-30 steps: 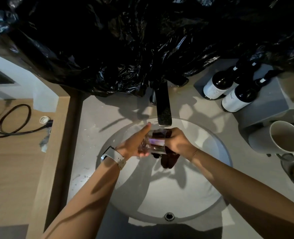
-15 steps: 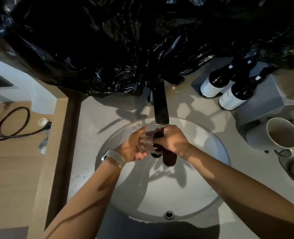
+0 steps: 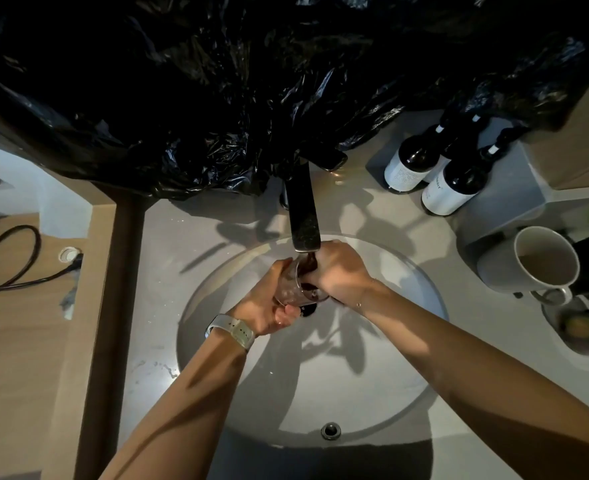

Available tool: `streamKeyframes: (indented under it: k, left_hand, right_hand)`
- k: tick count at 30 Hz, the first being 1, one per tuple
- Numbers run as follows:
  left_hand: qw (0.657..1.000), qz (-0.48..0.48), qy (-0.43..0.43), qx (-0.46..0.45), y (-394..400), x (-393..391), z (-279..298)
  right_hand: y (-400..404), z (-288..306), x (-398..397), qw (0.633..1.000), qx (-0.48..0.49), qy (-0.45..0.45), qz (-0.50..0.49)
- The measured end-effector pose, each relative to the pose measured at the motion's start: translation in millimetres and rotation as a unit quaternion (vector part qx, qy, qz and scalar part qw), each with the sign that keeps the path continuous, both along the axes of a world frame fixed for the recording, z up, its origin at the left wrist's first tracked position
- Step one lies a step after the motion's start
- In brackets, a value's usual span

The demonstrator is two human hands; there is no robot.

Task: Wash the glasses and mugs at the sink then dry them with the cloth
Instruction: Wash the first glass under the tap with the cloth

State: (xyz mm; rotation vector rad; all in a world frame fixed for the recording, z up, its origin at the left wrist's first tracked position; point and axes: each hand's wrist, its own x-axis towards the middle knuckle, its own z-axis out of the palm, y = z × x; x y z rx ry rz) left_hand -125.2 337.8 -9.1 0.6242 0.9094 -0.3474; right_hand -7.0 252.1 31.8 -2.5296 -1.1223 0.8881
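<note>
Had glass [image 3: 295, 284] under tap [image 3: 305, 216], above sink [image 3: 407, 341]. My left hand [image 3: 263, 303] gripped its base; right hand [image 3: 338, 271] clenched dark cloth inside it. Mug [image 3: 535, 259] waited at 3 o'clock on surface [image 3: 168, 306]. Risk, imo: wet glass slips, cracks on basin.

A grey stone counter [image 3: 168, 306] surrounds the basin, with crumpled black plastic sheeting [image 3: 251, 81] hanging behind the counter, a wooden surface [image 3: 16, 358] with a black cable [image 3: 6, 265] to its left, and two dark bottles [image 3: 435, 174] at its back right, under dim light with hard shadows.
</note>
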Motion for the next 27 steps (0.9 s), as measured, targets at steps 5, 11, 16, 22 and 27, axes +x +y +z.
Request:
streamKeyframes:
  k: [5,11,16,22,27]
  left_hand:
    - [0.998,-0.019,0.045,0.033,16.6,-0.5,-3.7]
    - [0.993,0.081,-0.081,-0.025,5.7,-12.4,-10.4]
    - [0.997,0.02,-0.058,-0.054,0.8,-17.1,-15.2]
    - [0.998,0.016,-0.014,-0.058,3.6,-17.4,-10.5]
    - [0.982,0.031,-0.062,0.174,-5.4,-26.9,-7.4]
  right_hand:
    - [7.8,-3.9,-4.1,0.997,-0.026,0.045,-0.053]
    - [-0.7,-24.7,-3.0,0.954,-0.072,0.247,-0.153]
    - [0.1,-18.8,-1.0,1.0,-0.003,0.013,0.001]
    - [-7.9,-33.2,1.7,0.991,0.043,0.118,-0.048]
    - [-19.8,-30.7,7.5,0.969,0.0,0.233,-0.085]
